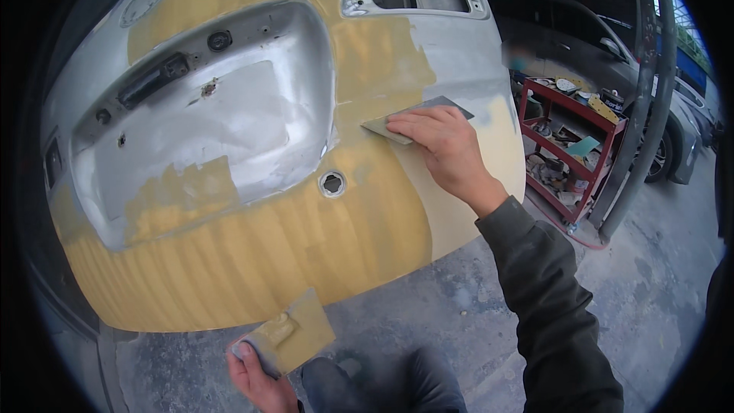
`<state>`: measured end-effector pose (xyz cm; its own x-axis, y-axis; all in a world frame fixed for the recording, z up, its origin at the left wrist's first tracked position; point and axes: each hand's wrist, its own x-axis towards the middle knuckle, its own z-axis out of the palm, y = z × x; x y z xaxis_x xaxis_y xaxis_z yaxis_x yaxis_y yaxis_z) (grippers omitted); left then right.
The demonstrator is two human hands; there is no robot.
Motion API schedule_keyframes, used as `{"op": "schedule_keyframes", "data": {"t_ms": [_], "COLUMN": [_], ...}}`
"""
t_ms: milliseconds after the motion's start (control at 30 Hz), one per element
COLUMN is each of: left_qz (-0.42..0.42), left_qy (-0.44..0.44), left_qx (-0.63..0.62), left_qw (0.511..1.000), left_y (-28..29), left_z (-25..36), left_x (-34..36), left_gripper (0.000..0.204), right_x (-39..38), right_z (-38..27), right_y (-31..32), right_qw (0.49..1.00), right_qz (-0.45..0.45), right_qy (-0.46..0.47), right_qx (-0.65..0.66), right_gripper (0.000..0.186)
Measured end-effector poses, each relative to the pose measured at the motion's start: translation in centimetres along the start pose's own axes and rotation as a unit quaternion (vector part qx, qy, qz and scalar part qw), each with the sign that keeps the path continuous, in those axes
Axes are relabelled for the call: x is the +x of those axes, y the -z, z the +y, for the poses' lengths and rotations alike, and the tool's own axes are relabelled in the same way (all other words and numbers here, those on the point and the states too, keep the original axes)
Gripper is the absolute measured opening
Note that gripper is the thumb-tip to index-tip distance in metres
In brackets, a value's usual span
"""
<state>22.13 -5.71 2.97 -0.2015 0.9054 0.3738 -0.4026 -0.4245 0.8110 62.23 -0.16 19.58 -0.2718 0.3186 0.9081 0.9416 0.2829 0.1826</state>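
A large car rear panel [375, 214], grey metal patched with yellow and cream coats, fills much of the view, with a recess, window opening and small round hole. My right hand [432, 145] grips a thin grey flat spreader [451, 107], held against the panel right of the recess. Low at the centre, my left hand [260, 375] holds a flat board [310, 333] with a lump of yellowish paste [283, 329] on it, below the panel's lower edge.
A red three-shelf trolley [589, 172] crowded with tools and materials stands at the right, beside grey posts [642, 130]. Behind them is a dark car [558, 30]. A hose runs along the concrete floor [397, 321] near the trolley; my legs [344, 390] show at the bottom.
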Motion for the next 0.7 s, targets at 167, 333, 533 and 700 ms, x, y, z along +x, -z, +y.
{"op": "schedule_keyframes", "data": {"t_ms": [167,333,533,700], "left_qz": [-0.006,0.002,-0.024,-0.018], "left_qy": [0.002,-0.004,0.009,0.014], "left_qx": [0.003,0.016,0.011,0.019], "left_qw": [1.000,1.000,1.000,1.000], "left_y": [-0.3,-0.3,-1.2,-1.4], "left_z": [-0.1,-0.2,-0.7,-1.2], "left_x": [-0.1,0.1,0.0,0.0], "left_gripper": [0.028,0.028,0.028,0.029], "right_x": [1.9,1.7,-0.4,-2.4], "right_z": [0.9,0.0,-0.8,-1.7], "right_y": [-0.1,0.4,1.6,2.4], "right_qw": [0.998,1.000,0.996,0.993], "right_qz": [0.055,-0.021,-0.084,-0.105], "right_qy": [0.007,0.005,0.001,-0.014], "right_qx": [-0.021,0.008,0.041,0.047], "right_gripper": [0.036,0.033,0.029,0.030]}}
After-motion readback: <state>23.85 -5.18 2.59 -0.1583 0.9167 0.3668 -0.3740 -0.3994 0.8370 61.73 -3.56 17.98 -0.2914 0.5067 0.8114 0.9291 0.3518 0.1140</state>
